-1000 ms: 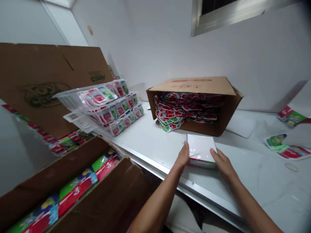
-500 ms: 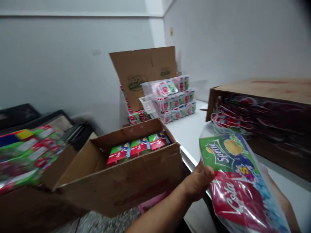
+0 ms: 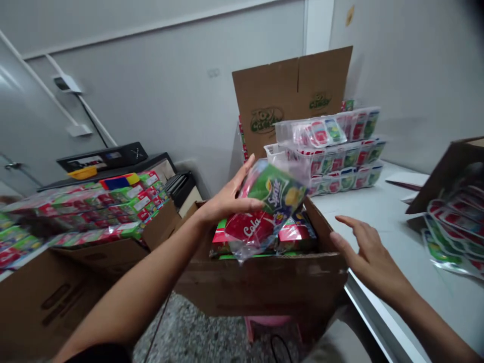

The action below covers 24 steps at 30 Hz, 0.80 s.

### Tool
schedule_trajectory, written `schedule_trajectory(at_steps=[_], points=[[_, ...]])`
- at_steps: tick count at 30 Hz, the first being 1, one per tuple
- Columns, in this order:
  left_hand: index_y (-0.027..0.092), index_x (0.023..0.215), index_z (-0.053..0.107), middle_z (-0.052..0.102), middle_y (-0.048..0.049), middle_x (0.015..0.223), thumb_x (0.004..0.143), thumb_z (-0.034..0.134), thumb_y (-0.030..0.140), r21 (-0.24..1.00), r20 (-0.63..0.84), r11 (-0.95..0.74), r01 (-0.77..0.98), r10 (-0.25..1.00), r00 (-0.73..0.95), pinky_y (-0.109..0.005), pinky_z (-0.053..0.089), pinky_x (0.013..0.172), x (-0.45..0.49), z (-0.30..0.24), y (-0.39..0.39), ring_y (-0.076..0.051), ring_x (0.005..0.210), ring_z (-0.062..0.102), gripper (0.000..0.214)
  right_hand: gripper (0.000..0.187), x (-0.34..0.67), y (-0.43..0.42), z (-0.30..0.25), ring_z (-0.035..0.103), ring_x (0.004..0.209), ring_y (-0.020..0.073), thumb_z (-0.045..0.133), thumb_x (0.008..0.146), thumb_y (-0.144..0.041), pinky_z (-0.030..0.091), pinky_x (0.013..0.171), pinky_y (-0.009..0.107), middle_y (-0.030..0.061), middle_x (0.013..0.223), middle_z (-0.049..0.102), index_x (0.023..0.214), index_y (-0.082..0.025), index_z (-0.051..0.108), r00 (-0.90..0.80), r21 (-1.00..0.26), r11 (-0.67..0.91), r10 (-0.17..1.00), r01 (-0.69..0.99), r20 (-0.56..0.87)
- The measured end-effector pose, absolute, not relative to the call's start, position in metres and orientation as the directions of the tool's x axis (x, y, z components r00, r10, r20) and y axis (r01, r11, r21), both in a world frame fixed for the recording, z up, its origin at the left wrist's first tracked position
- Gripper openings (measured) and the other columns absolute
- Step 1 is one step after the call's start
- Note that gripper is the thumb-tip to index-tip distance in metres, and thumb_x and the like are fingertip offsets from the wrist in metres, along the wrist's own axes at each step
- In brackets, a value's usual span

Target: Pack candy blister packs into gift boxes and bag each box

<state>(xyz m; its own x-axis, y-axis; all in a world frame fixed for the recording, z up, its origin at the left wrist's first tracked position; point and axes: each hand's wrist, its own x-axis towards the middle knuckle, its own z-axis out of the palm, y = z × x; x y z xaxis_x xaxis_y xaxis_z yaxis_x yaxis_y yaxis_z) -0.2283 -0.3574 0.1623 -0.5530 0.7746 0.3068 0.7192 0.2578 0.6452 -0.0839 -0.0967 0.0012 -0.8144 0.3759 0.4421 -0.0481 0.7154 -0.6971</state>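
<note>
My left hand [image 3: 230, 199] grips a clear plastic packet [image 3: 260, 206] printed "Sprite" and "Cola" in green and red. The packet is tilted and hangs over the open cardboard box [image 3: 260, 282] in front of me. Inside that box lie similar red and green packs [image 3: 297, 234], partly hidden behind the packet. My right hand [image 3: 365, 252] is empty, its fingers apart, just beyond the box's right rim and above the white table [image 3: 401, 222].
Stacked clear plastic trays [image 3: 340, 151] of printed pouches stand on the table, near a raised carton flap [image 3: 291, 96]. Another carton [image 3: 434, 171] at the right spills pouches [image 3: 454, 227]. Stacked packs [image 3: 109, 206] fill the left side. A pink stool [image 3: 270, 321] shows under the box.
The packet has gone from above the table at the right to over the open box, in my left hand. My right hand has let go of it. The view has swung left.
</note>
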Motion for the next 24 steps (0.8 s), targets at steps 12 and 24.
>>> schedule_trajectory(at_steps=[12,24], points=[[0.034,0.151,0.017,0.015,-0.0186,0.159,0.044,0.081,0.064,0.179,-0.411,0.401,0.899,0.86,-0.302,-0.068,0.021,0.106,-0.294,0.036,-0.388,-0.052,0.135,0.027,0.129,0.04,-0.097,-0.101,-0.029,0.048,0.126,0.0314,0.041,0.092,-0.051,0.044,0.102,0.054,0.0103,0.136,0.048,0.118,-0.027,0.06,-0.909,-0.605,0.796,0.245,-0.01,0.338],[0.032,0.15,0.026,0.025,-0.0123,0.158,0.05,0.083,0.059,0.427,-0.46,0.575,0.698,0.803,-0.379,-0.059,0.02,0.113,-0.294,0.052,-0.401,-0.043,0.142,0.023,0.118,0.039,-0.097,-0.103,-0.035,0.051,0.121,0.0349,0.04,0.09,-0.053,0.042,0.1,0.059,0.009,0.134,0.051,0.111,-0.029,0.063,-0.889,-0.615,0.788,0.283,0.002,0.36]])
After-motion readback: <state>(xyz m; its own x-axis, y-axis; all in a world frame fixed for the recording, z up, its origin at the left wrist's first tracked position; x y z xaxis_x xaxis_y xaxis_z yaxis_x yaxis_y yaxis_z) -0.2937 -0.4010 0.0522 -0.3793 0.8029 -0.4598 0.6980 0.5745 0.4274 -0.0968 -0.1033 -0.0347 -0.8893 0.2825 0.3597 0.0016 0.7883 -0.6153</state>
